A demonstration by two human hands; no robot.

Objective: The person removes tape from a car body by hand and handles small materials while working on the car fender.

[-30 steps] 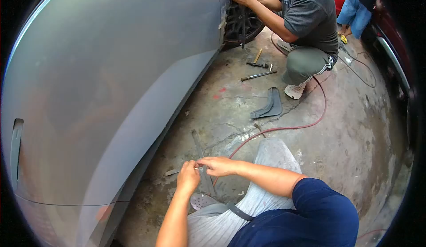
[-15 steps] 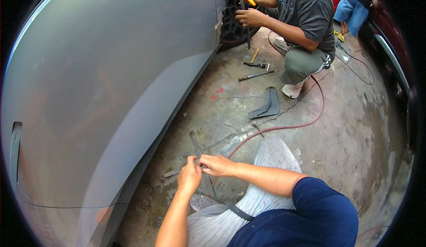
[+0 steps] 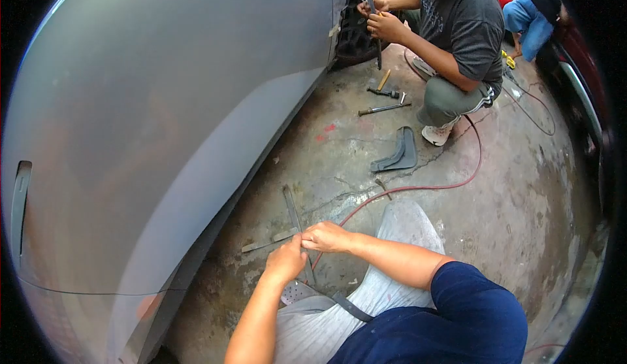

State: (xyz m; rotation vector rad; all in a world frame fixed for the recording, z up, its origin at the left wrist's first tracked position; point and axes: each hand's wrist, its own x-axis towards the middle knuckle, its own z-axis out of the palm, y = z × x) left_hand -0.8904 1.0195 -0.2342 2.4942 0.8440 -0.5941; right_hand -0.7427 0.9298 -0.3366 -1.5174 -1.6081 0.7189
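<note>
My left hand (image 3: 286, 258) and my right hand (image 3: 326, 236) meet in front of my knees, fingers closed and fingertips touching. Whatever they pinch between them is too small to make out. Beneath them, two flat grey strips lie crossed on the concrete: a long strip (image 3: 291, 207) and a shorter strip (image 3: 260, 243) that points left. The crossing is partly hidden by my hands. My shoe (image 3: 297, 291) is just below them.
A grey car panel (image 3: 163, 102) fills the left. Ahead, a person (image 3: 457, 37) crouches by a wheel (image 3: 356, 34), holding a dark strip. Tools (image 3: 385, 109), a black angled part (image 3: 400, 151) and a red hose (image 3: 418, 187) lie on the floor. Another person (image 3: 530, 17) is behind.
My hands have come closer together and shifted slightly right, showing more of the shorter strip. The crouching person's hands have lowered on the dark strip. The view has shifted slightly.
</note>
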